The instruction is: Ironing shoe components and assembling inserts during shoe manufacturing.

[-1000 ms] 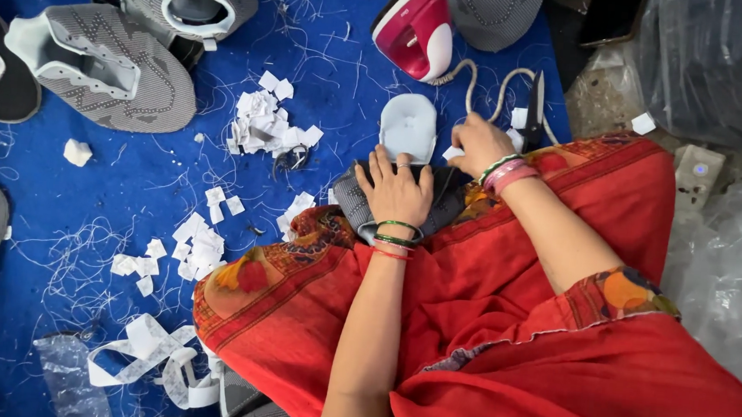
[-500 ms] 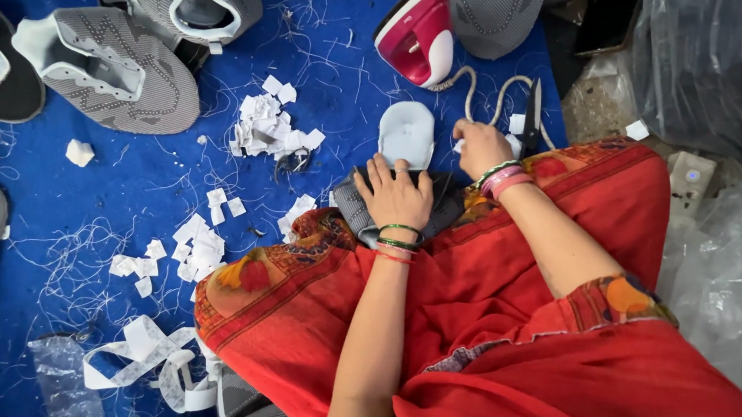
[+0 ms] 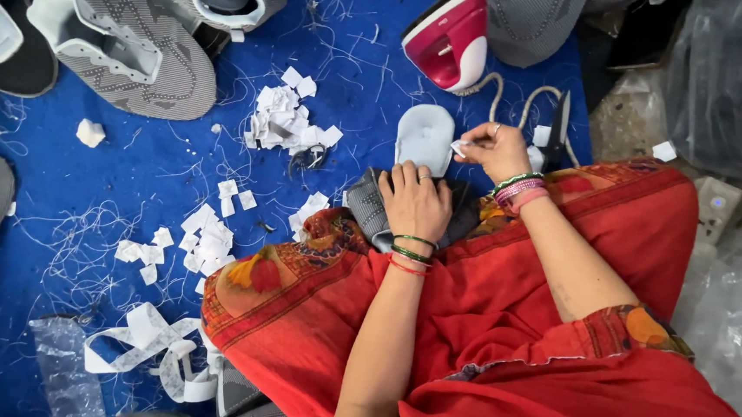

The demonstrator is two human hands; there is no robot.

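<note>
My left hand [image 3: 415, 201] lies flat on a grey knit shoe upper [image 3: 371, 210] that rests on my red-clad knee, pressing it down. A pale blue-white insole-shaped piece [image 3: 424, 136] sticks out beyond the upper, just past my fingertips. My right hand [image 3: 495, 149] hovers at the right edge of that piece, its fingers pinched on a small white paper tab [image 3: 460, 147]. Both wrists carry bangles.
A pink and white iron [image 3: 452, 40] stands at the back with its cord [image 3: 518, 101] looping near my right hand. Grey shoe uppers [image 3: 130, 48] lie at the back left. White paper scraps [image 3: 290, 124] and a white strip [image 3: 148, 345] litter the blue cloth [image 3: 130, 165]. Plastic bags [image 3: 733, 260] are on the right.
My right hand has shifted slightly left toward the pale insole piece, with a white tab pinched in its fingers. My left hand stays pressed on the grey upper.
</note>
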